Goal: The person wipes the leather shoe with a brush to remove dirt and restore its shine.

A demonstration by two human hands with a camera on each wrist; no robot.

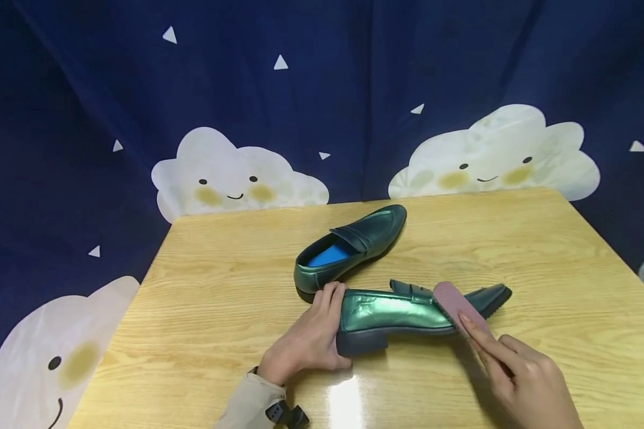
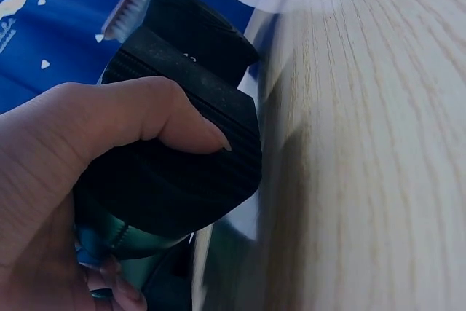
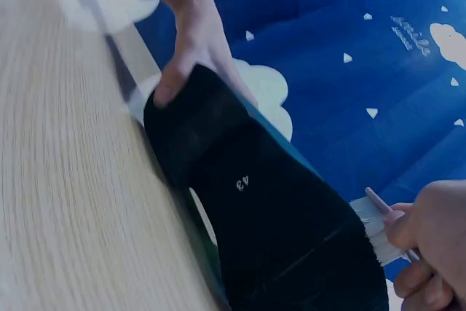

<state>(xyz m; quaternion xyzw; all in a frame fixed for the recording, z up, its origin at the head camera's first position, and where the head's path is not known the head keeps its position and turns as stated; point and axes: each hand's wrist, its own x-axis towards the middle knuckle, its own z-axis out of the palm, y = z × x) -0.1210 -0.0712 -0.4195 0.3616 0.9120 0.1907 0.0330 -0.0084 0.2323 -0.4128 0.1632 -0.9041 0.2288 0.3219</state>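
Observation:
A shiny green loafer (image 1: 397, 311) is tipped on its side, its dark sole (image 3: 284, 202) facing the person. My left hand (image 1: 313, 330) grips it by the heel, and in the left wrist view the thumb (image 2: 175, 118) lies across the heel block (image 2: 182, 172). In my right hand (image 1: 526, 372) is a pink-backed brush (image 1: 458, 307), whose pale bristles (image 3: 378, 231) show in the right wrist view. The brush lies against the loafer's upper, between the strap and the toe. Behind stands the matching loafer (image 1: 372, 235), upright, with a blue insole (image 1: 330, 255).
The light wooden table (image 1: 209, 268) carries both shoes. A dark blue curtain (image 1: 343, 89) with white clouds and small triangles hangs right behind the table's far edge. Beside the left hand, a dark strap device (image 1: 287, 413) sits at the pale sleeve (image 1: 252, 402).

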